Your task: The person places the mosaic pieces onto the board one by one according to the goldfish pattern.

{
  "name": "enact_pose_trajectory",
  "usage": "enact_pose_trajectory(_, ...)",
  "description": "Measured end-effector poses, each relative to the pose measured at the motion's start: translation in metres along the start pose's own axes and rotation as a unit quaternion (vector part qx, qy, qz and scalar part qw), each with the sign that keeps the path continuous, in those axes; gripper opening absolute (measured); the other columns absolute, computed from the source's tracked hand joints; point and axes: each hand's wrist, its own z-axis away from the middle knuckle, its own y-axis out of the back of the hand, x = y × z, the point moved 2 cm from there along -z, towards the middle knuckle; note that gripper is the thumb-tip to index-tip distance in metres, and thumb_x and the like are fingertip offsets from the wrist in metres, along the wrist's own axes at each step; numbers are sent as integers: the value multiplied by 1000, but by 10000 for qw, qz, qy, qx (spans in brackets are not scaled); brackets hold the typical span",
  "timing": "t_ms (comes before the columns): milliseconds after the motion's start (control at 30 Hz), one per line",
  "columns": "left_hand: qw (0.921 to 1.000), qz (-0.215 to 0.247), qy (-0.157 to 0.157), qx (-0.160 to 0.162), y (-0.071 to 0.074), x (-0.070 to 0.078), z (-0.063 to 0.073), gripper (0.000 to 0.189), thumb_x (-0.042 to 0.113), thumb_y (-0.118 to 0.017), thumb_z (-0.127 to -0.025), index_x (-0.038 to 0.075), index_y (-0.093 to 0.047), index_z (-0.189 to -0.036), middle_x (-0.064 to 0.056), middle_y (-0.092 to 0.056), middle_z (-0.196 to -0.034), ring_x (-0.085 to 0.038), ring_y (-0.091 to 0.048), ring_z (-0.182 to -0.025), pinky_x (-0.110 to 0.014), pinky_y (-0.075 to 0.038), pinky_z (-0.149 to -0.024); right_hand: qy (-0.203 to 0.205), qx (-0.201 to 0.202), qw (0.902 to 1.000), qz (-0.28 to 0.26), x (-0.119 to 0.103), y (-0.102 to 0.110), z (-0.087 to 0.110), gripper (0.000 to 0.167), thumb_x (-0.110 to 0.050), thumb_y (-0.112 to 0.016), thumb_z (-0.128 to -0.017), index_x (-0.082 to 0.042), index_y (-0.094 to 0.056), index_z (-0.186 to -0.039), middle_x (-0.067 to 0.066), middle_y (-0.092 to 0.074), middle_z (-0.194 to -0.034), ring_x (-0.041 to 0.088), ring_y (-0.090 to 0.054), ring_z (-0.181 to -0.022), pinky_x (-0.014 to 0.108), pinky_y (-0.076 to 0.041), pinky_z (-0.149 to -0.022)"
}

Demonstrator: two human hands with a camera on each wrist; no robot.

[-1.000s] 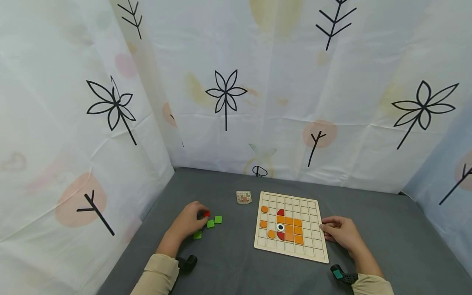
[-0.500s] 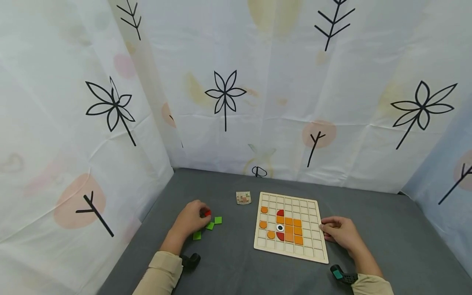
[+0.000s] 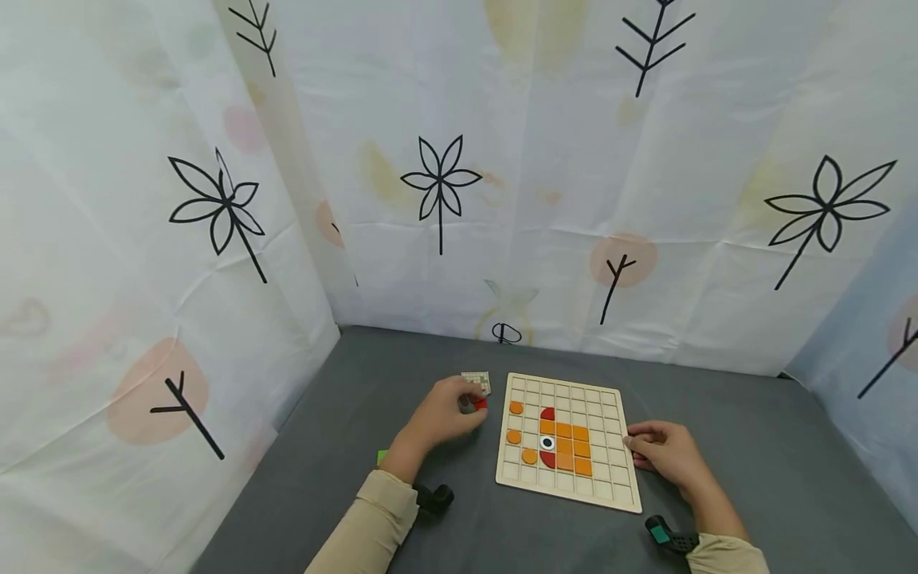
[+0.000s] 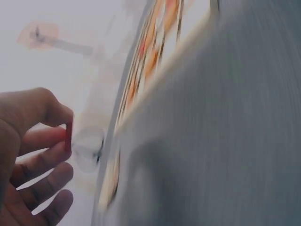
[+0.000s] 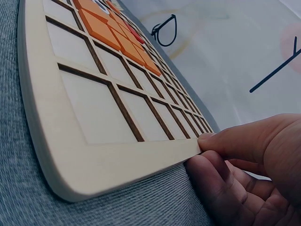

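Note:
Between the thumb and fingers of my left hand [image 3: 439, 412] is a thin red tile [image 3: 481, 404], lifted above the cloth just left of the board. The left wrist view shows this tile edge-on, so its full outline is hidden. A wooden grid board [image 3: 606, 488] lies flat with orange squares [image 3: 580, 433], orange discs [image 3: 514, 437], red rounded pieces [image 3: 548, 460] and a black-and-white eye piece [image 3: 547, 442] on it. My right hand [image 3: 667, 454] pinches the board's right edge; in the right wrist view the thumb lies on top of the rim.
A small pattern card [image 3: 475, 379] lies behind my left hand, partly covered by it. One green tile [image 3: 382, 456] peeks out beside the left wrist; the arm hides the area around it. Grey cloth [image 3: 774, 470] covers the table, with a printed curtain [image 3: 545, 279] behind.
My left hand has carried the red tile rightward from the green tiles to near the board and card. Its forearm now covers most of the green tiles. The right hand stays on the board.

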Motion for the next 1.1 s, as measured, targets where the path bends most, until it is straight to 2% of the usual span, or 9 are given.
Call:
enact_pose_trajectory(167,9963,434,-518,-523,-36,37,-18,21,21,-76,-98,9,-81,-114,-2,-73,-106,-15,-68,-95,-24,-57,-85,39,-37,10000,-42,0,-1,1,42,-10,-71,-101,15,-62,-133,13,-72,-98,14,-73,-79,29,-64,-70)
enact_pose_trajectory(333,9889,708,-906,-945,-71,68,-25,20,20,-74,-99,10,-81,-114,1,-74,-107,-11,-68,-95,-16,-54,-83,72,-68,9999,-74,1,-3,0,40,-8,-71,-100,16,-63,-131,12,-73,-96,14,-73,-78,29,-64,-69)
enact_pose_trajectory(533,9824,531,-1306,-1229,-106,96,-30,17,20,-76,-96,12,-83,-109,4,-73,-100,1,-60,-85,-6,-47,-76,118,-91,9999,-65,1,-2,1,39,-8,-69,-101,16,-63,-131,12,-73,-96,13,-73,-78,28,-64,-69)
enact_pose_trajectory(700,9778,-9,-1640,-1303,-125,109,-35,16,24,-76,-96,15,-84,-107,8,-72,-96,5,-54,-81,-3,-41,-75,247,-100,9996,-109,0,0,2,39,-9,-71,-101,16,-63,-130,11,-73,-96,13,-72,-77,28,-64,-69)
enact_pose_trajectory(867,9724,-666,-1851,-1257,-136,112,-36,14,28,-77,-95,21,-85,-104,13,-72,-93,5,-51,-79,-5,-37,-76,329,-151,9993,-60,3,0,1,39,-10,-72,-101,15,-64,-130,8,-75,-95,11,-73,-77,27,-63,-69)
enact_pose_trajectory(967,9703,-837,-1910,-1227,-138,112,-36,13,29,-77,-96,23,-85,-104,14,-73,-94,5,-52,-80,-5,-37,-78,345,-134,9993,-30,4,1,1,38,-10,-71,-101,15,-64,-129,8,-75,-95,11,-72,-77,26,-63,-69)
enact_pose_trajectory(1100,9687,-822,-1956,-1286,-140,113,-37,16,31,-76,-97,22,-86,-108,13,-75,-98,6,-56,-83,-5,-39,-78,352,-91,9993,-1,5,2,2,38,-9,-71,-101,15,-64,-129,9,-75,-95,11,-72,-77,26,-63,-68)
